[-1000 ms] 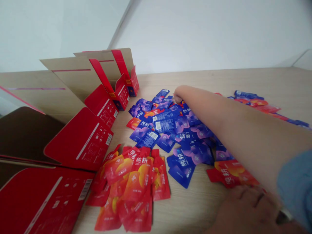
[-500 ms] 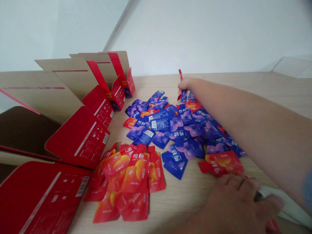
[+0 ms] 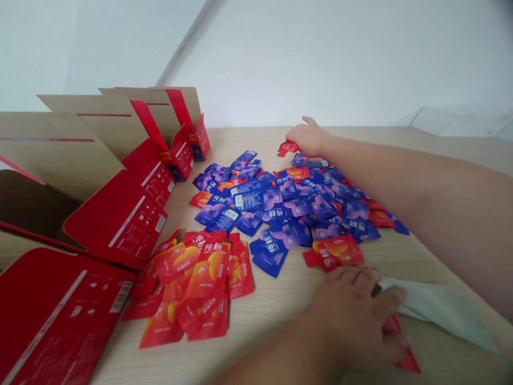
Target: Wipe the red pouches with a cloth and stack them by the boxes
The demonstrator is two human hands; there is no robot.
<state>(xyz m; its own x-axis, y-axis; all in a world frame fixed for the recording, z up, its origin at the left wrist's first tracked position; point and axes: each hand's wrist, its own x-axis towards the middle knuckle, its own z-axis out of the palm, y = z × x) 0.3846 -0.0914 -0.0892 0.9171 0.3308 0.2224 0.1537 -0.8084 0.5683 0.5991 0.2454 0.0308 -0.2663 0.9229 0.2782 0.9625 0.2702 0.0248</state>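
Observation:
At the back of the pile, my right hand (image 3: 308, 138) is closed on a red pouch (image 3: 289, 147) that lies low by the tabletop. Nearer me, my left hand (image 3: 355, 315) is wrapped over a red pouch (image 3: 407, 357), part of which sticks out under its fingers. Just beyond the left fingertips lies another red pouch (image 3: 339, 251). Blue and purple pouches (image 3: 294, 206), mixed with a few red ones, form a wide pile between the hands. Several red-orange pouches (image 3: 200, 283) are heaped at the centre left.
Open red boxes (image 3: 132, 219) with raised flaps stand in a row on the left. A pale cloth-like item (image 3: 444, 310) lies right of my left hand. A white object (image 3: 452, 122) rests at the back right, by the wall.
My right hand has lowered its pouch, which was upright and now lies flatter near the table. The view has shifted, so the pile and boxes appear further left. My left hand still holds its pouch.

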